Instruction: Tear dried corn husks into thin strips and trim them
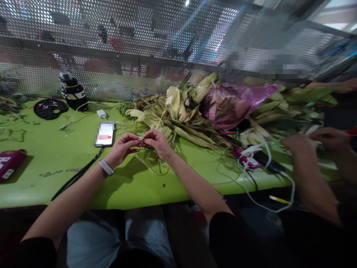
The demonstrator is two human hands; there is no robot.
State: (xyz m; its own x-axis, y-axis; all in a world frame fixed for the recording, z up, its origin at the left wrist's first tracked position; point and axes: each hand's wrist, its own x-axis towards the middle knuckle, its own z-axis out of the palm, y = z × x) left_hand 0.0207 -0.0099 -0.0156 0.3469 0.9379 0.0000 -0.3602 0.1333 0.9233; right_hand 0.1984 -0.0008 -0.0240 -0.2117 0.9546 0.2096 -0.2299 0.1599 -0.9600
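Note:
Both my hands meet above the green table (131, 193), fingertips almost touching. My left hand (122, 149), with a pale watch band on its wrist, pinches one side of a small, thin plant-fibre piece (141, 141). The other side is between the closed thumb and fingers of my right hand (158, 145). It looks like corn husk, but its exact shape is too small to make out. Thin pale strips (147, 167) lie or hang just below the fingers. Behind my hands spreads a heap of corn husks (192, 137), part green, part dry brown.
A phone (105, 134) lies beyond my left wrist, its black strap (78, 175) trailing forward. Farther back stand a black bottle (73, 93) and a white charger (102, 113). A pink plastic bag (228, 106) rests on the husks. At right, another person's hands (329, 139) work near white cables (267, 208).

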